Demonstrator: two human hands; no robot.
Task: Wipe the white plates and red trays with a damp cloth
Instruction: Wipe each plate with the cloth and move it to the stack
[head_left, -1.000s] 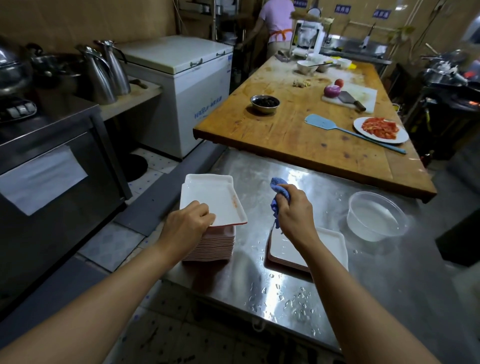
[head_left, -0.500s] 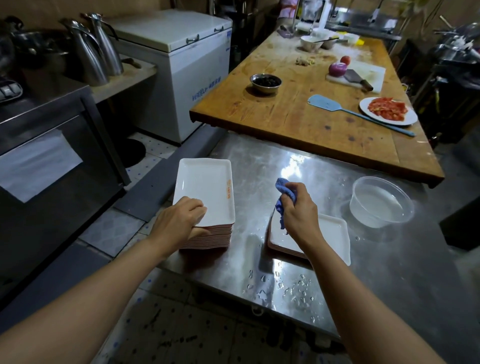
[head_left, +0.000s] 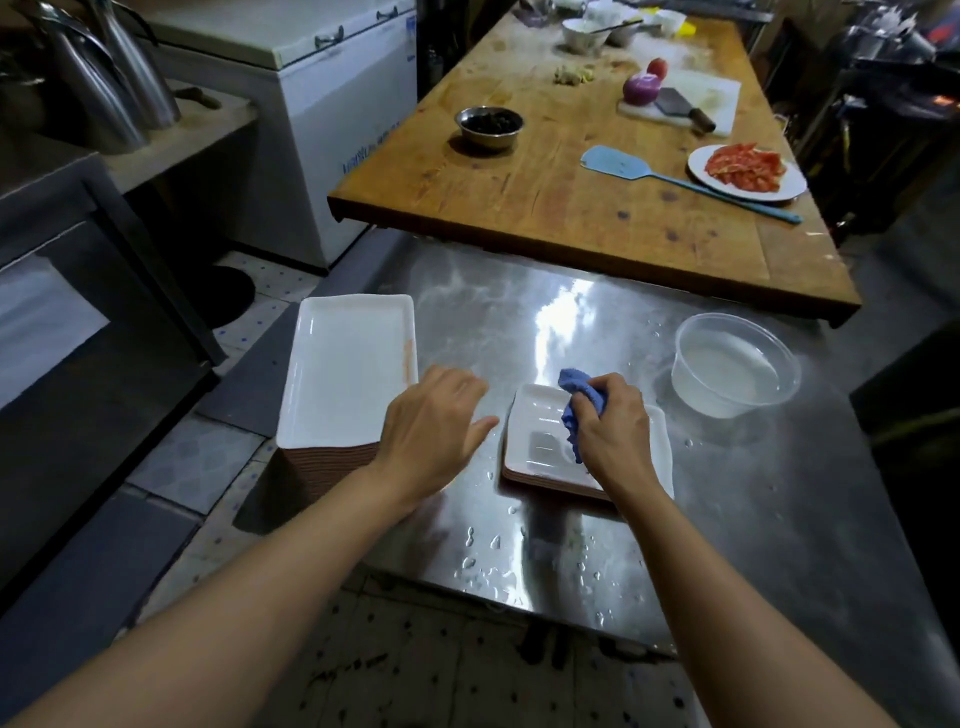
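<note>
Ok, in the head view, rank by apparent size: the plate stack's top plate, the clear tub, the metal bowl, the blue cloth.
Largest to smallest as they look:
1. top plate
2. clear tub
3. metal bowl, though it sits farther off, so its true size is unsure
4. blue cloth, partly hidden in the right hand

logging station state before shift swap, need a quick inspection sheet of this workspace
surface: steel table, wet, droplets near the front edge
job's things: stack of white plates at the table's left edge; single plate beside it; blue cloth on that plate; clear tub of water to the right
clutter: on the wooden table, metal bowl, blue spatula, plate of tomato, onion, cleaver
grippers: left hand open, between stack and plate; right hand grips the cloth
cables: nothing seen
surroundings: white freezer, metal jugs, tiled floor
</note>
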